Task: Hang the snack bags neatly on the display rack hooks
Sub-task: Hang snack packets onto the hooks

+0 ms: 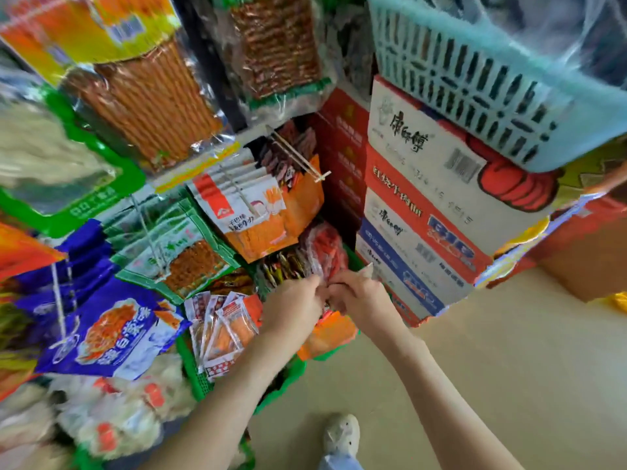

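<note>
My left hand (293, 308) and my right hand (356, 300) meet low in front of the display rack, both pinching the bottom edge of a clear bag of red snacks (325, 249). That bag hangs above a green basket (203, 381) full of small snack packets (220, 334). Higher up, an empty rack hook (298, 156) juts out. To its left a hook carries several white-and-orange snack bags (251, 212). Green-edged bags (176, 252) and blue bags (112, 330) hang further left.
Stacked noodle cartons (417, 205) stand right of the rack, with a light blue plastic basket (475, 72) on top. Large bags of stick snacks (152, 96) hang overhead. My shoe (341, 435) is on the beige floor, with a brown box (583, 259) at right.
</note>
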The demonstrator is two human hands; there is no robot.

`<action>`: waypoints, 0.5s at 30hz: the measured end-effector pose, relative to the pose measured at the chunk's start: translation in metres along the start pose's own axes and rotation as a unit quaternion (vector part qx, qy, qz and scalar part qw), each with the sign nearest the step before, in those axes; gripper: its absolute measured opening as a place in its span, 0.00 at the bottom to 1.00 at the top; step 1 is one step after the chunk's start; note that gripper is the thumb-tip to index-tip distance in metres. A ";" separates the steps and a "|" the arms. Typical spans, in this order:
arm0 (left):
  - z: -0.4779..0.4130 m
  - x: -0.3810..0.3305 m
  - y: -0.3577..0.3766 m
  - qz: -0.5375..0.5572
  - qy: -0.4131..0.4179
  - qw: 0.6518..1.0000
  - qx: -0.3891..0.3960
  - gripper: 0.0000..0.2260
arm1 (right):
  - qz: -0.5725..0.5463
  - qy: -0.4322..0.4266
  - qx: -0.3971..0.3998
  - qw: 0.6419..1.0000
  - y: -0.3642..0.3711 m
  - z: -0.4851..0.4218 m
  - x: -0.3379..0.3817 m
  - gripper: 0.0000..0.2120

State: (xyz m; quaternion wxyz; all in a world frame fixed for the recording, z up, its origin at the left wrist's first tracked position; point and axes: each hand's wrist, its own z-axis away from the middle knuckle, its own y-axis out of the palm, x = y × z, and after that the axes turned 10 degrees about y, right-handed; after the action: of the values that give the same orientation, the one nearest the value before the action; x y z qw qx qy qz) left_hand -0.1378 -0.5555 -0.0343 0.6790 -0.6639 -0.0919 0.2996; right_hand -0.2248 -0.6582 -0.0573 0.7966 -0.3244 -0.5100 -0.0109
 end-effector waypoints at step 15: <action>-0.103 0.057 -0.001 0.349 -0.152 0.923 -0.051 0.13 | -0.130 0.094 0.015 0.987 -0.025 -0.143 -0.012 0.10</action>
State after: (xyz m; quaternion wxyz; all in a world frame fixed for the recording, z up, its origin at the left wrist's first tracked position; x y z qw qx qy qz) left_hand -0.0386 -0.6123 -0.0592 0.4747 -0.6342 0.0283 0.6096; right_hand -0.1241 -0.7573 -0.0928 0.8374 -0.2412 -0.4709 -0.1370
